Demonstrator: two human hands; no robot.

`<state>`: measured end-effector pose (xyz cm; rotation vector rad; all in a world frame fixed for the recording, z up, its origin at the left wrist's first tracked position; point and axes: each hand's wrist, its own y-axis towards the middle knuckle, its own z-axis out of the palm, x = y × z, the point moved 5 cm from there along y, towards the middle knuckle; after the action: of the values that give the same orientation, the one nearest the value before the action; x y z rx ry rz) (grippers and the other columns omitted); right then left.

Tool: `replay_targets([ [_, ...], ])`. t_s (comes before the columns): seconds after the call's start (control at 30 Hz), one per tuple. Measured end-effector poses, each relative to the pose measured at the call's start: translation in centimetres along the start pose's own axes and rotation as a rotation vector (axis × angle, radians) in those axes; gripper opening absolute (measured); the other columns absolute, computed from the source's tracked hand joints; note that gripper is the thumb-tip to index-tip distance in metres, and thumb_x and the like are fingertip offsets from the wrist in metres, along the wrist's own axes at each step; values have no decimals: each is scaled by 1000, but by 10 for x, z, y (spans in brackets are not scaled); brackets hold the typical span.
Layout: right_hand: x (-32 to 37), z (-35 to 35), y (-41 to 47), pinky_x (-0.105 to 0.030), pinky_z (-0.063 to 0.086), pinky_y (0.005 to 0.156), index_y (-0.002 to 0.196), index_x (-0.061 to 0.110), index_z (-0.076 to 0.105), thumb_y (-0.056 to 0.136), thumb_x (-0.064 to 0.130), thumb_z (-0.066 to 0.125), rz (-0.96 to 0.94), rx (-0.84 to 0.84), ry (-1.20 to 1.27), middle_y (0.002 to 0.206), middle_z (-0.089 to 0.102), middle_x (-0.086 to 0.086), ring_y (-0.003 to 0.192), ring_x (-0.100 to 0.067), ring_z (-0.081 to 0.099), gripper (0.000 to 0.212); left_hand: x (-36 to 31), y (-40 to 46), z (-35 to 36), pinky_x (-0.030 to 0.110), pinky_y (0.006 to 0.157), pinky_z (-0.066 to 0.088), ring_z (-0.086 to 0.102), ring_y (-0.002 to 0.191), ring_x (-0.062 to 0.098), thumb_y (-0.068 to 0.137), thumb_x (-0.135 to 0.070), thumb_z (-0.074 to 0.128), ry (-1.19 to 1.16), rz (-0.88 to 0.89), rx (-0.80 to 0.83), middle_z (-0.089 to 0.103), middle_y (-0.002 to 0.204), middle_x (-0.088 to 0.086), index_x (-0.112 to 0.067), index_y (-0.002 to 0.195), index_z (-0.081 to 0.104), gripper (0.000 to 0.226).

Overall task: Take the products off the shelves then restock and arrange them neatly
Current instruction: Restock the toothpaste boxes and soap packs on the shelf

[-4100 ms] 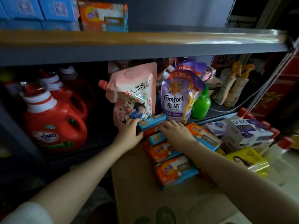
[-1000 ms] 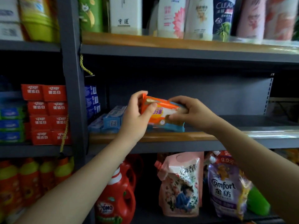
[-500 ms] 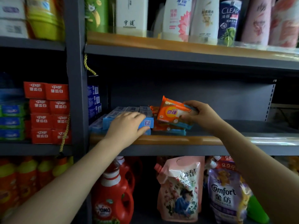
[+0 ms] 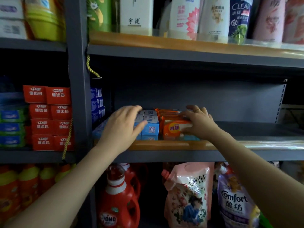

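Now the left hand (image 4: 122,127) rests flat, fingers together, on the blue boxes (image 4: 150,125). At its three o'clock, the right hand (image 4: 199,123) presses spread fingers on the orange soap pack (image 4: 174,129).

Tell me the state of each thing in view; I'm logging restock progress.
Orange soap packs: stacked flat on the middle shelf, touching the blue boxes.
Blue boxes: stacked at the shelf's left.
Right hand: resting on the orange packs.
Left hand: fingers straight, lying on the blue boxes.
Red detergent jug: upright, capped.
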<state>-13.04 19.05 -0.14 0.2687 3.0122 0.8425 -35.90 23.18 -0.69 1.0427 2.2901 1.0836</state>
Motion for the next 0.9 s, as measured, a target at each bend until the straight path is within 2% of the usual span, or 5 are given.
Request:
replay_targets([
  [0.17,55,-7,-12,-30,39,96,124,23,54,88,36,58,-230,-124,279,126,53,0,118,-18,47,39,33,-17,8,45,87,44,51,111,34,89,-50,17,58,-158,-5,59,120,11,-8,120,57,66],
  [0.3,77,4,-14,-32,42,97,127,22,51,89,38,56,-311,-81,280,129,52,1,117,-17,49,41,33,-20,11,40,75,50,56,104,33,90,-43,28,70,-41,-18,63,111,8,-9,115,62,54],
  [0.57,40,-8,-18,-42,35,101,126,24,53,89,37,55,-72,-226,223,129,53,1,125,-23,40,39,26,-21,21,43,74,51,57,97,36,82,-24,63,49,48,-101,64,105,12,-6,112,64,35],
  [0.73,-11,-1,-11,-41,44,94,130,21,52,88,24,60,220,-102,139,132,52,-8,115,-29,51,43,31,-21,21,44,81,50,55,105,36,84,-27,52,4,36,-47,62,111,12,-6,115,62,39],
  [0.9,-4,6,-10,-42,47,93,129,20,54,91,25,56,216,-92,175,128,55,-9,109,-27,55,38,36,-23,24,52,87,49,49,116,37,93,-32,36,27,52,-72,59,118,12,-8,119,57,41],
])
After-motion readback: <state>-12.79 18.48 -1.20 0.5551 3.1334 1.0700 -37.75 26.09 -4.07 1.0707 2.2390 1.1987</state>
